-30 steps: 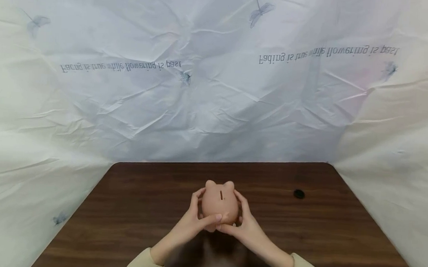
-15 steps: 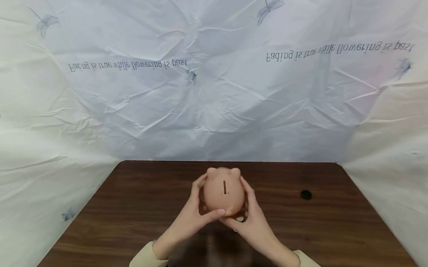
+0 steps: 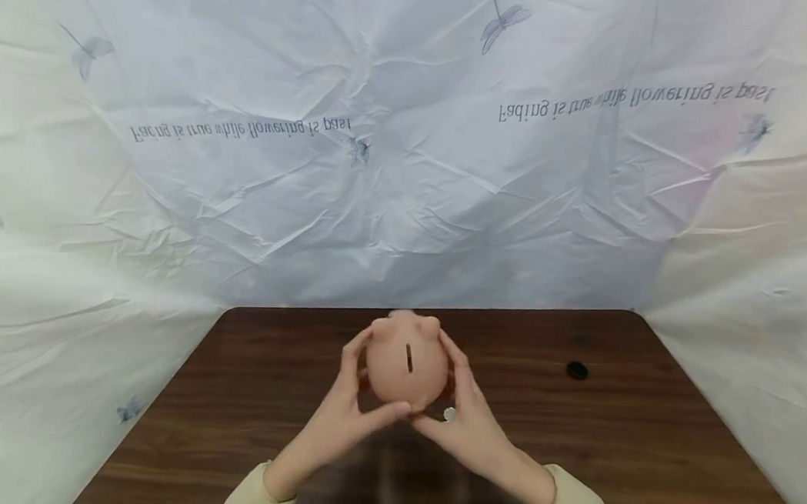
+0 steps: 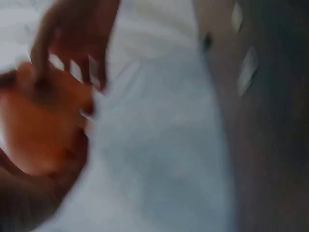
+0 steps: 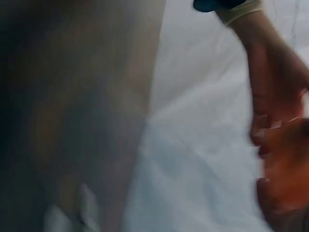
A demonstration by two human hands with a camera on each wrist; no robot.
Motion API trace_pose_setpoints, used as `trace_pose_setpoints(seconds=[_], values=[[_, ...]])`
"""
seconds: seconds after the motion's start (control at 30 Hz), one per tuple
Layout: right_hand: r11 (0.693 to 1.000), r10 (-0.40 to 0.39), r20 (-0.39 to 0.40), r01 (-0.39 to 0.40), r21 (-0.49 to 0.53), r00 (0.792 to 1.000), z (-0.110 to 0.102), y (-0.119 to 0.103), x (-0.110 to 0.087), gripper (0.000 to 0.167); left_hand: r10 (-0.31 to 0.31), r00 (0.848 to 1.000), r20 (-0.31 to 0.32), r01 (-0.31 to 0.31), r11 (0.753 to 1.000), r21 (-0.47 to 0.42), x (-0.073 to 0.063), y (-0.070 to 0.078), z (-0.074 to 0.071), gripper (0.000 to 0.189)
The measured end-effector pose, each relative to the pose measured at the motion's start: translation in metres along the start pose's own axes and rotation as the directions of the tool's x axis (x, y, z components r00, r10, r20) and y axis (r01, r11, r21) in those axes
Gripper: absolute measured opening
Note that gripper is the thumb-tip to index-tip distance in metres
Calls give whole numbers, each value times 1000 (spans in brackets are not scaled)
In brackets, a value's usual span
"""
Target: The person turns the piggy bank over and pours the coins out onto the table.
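A pink pig-shaped piggy bank (image 3: 395, 382) is held up over the table, its coin slot facing the head camera and its ears toward the far side. My left hand (image 3: 338, 417) grips its left side and my right hand (image 3: 476, 430) its right side. Both thumbs press the near end, their tips almost meeting, while the other fingers wrap round the sides. A small whitish round piece (image 3: 449, 414) shows on the table beside the right thumb. In the left wrist view the piggy bank (image 4: 36, 130) is blurred, its underside partly covered by fingers.
The brown wooden table (image 3: 263, 390) has a small black round object (image 3: 577, 370) at its right. Blurred pale pieces (image 4: 248, 72) lie on the tabletop in the left wrist view. A wrinkled printed white sheet (image 3: 406, 206) hangs behind the table and along both sides.
Both hands have raised the piggy bank, which looks larger and tilts so its snout end shows beyond the ears. The whitish piece on the table is now more exposed.
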State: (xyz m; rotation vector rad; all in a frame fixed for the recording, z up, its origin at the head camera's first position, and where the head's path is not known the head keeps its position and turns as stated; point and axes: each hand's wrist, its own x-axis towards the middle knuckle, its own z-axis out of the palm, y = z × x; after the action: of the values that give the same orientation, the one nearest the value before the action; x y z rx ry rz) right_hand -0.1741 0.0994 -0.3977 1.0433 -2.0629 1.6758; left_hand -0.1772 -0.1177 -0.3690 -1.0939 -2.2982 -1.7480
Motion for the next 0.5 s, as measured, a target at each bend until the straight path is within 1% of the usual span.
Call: trace_pose_setpoints(seconds=[0.03,0.07,0.1,0.13,0.17,0.2,0.23,0.27,0.3,0.33,0.37,0.4,0.43,0.47,0.5], values=[[982,182,29,-183,51,983,1,6,-3,101,-181,984,5,181,980,-79,-2,-9,1,95],[938,332,63,-336,82,941,2,12,-6,103,-322,947,17,321,935,-151,-2,-19,3,93],[887,442,96,-450,105,892,3,18,-7,102,-425,904,36,423,881,-211,-2,-32,4,92],[842,511,129,-525,123,850,3,23,-8,102,-490,869,69,491,834,-254,-2,-40,5,91],[807,559,157,-577,124,815,4,28,-9,102,-532,842,90,535,801,-269,-3,-47,5,92],[785,588,173,-609,113,790,4,32,-11,103,-560,823,101,564,778,-276,-4,-52,6,93],[765,608,190,-633,118,771,5,34,-12,104,-578,809,107,583,764,-277,-6,-56,7,95],[757,617,202,-644,116,761,6,36,-13,104,-589,800,111,594,754,-281,-7,-59,7,95],[754,618,208,-646,116,758,7,37,-14,104,-595,796,112,600,749,-280,-9,-60,8,96],[754,616,209,-645,120,759,7,37,-14,104,-597,795,106,600,750,-279,-10,-61,8,96],[767,606,199,-632,110,770,8,37,-14,104,-592,800,94,593,757,-274,-10,-61,8,95],[787,590,179,-610,90,788,8,35,-13,104,-578,812,82,576,771,-272,-9,-59,9,94],[814,563,153,-577,62,812,7,32,-13,104,-555,829,69,551,790,-269,-9,-56,9,93],[848,524,120,-530,15,843,7,27,-12,104,-514,856,52,509,820,-261,-8,-50,8,91],[894,447,83,-444,-53,891,6,21,-11,103,-446,895,23,437,866,-244,-8,-43,8,91]])
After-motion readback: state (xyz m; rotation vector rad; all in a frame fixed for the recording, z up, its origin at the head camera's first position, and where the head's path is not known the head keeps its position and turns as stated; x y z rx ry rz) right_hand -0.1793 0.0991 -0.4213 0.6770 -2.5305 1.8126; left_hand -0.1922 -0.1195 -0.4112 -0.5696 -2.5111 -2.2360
